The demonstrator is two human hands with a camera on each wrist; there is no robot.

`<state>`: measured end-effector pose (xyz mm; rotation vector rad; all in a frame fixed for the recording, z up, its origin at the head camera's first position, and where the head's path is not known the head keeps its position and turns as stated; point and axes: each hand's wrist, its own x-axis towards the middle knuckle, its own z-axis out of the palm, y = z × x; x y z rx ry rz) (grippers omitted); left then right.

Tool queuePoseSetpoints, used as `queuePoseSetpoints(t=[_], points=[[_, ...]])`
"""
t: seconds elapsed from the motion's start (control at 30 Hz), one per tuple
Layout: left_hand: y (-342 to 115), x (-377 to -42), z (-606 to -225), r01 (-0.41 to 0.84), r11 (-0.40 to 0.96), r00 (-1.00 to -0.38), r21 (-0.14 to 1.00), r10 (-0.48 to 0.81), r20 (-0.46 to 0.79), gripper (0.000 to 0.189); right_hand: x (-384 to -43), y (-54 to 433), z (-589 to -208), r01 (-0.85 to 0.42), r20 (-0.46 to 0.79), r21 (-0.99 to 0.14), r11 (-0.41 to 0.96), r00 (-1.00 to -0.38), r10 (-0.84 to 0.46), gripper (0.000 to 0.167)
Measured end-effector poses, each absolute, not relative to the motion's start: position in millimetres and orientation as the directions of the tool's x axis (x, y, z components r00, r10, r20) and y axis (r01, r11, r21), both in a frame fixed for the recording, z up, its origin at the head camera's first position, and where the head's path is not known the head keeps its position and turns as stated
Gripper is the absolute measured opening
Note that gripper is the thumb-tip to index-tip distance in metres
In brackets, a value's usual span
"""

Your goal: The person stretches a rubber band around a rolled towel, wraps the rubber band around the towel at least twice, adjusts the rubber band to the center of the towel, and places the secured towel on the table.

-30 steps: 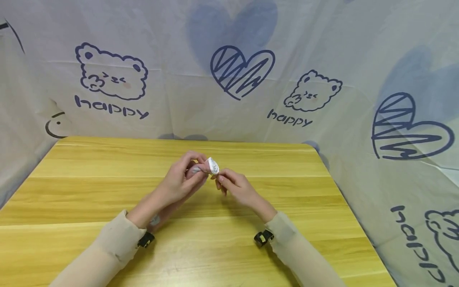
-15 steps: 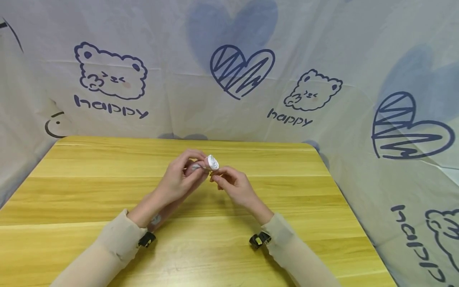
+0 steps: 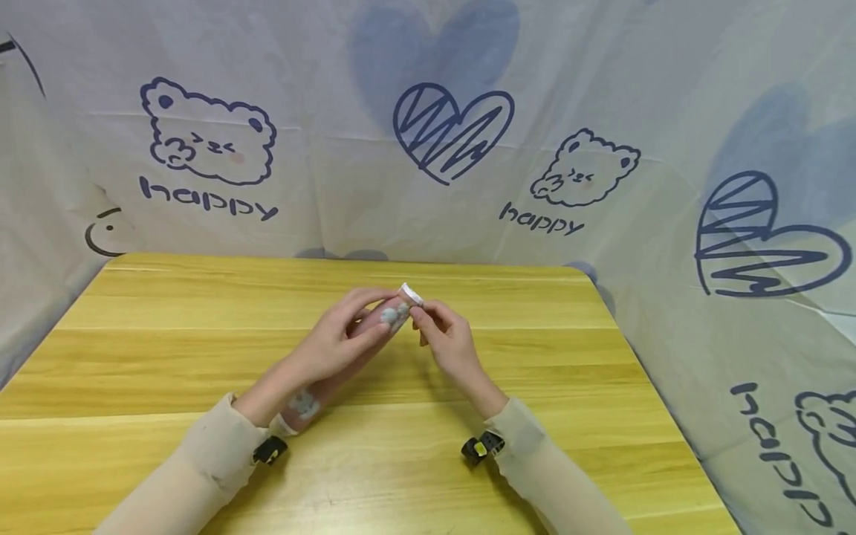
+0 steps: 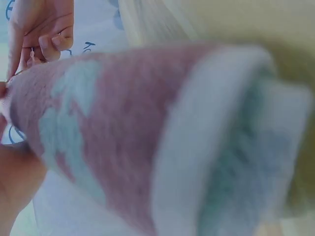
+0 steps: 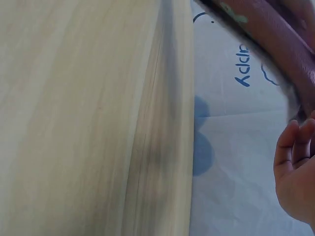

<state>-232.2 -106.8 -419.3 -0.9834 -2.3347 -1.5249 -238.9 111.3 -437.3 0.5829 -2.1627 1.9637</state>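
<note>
A rolled pink towel (image 3: 324, 388) with pale bear-like patches and white ends slants up from beside my left wrist. My left hand (image 3: 331, 338) grips it near its far end, fingers over the top and thumb along the near side. My right hand (image 3: 446, 338) is at the white far tip, thumb and forefinger pinched together. A thin brownish band (image 4: 19, 73) shows by its fingertips in the left wrist view. That view has the towel roll (image 4: 133, 118) close up, its loose spiral end toward the camera. In the right wrist view, the right hand (image 5: 298, 167) has curled fingers below the roll.
Both hands work above a yellow wood-grain table (image 3: 428, 461). A pale cloth (image 3: 334, 186) printed with bears and hearts hangs behind the table and along its sides. Black straps with small cameras sit at both wrists.
The roll's far end has turned from facing the camera to pointing away up-right, and more of its pink side shows. My right fingers have shifted slightly with the tip.
</note>
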Motion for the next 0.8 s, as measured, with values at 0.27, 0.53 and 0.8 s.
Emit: queuePoseSetpoints(t=[0.27,0.53,0.8], points=[[-99,-229,-429,0.601,0.411,-0.798,0.686,0.367,0.478,0.055,-239,106,-438,-0.395,0.39,-0.919,0.007,-0.909,-0.143,0.014],[-97,-232,-436,0.677,0.558,-0.694,0.479,0.267,0.669,0.038,-236,105,-437,-0.614,0.582,-0.777,0.136,-0.784,-0.215,0.011],[-98,-231,-435,0.708,0.593,-0.625,0.383,0.274,0.731,0.044,-232,105,-441,-0.738,0.634,-0.644,0.202,-0.663,-0.399,0.026]])
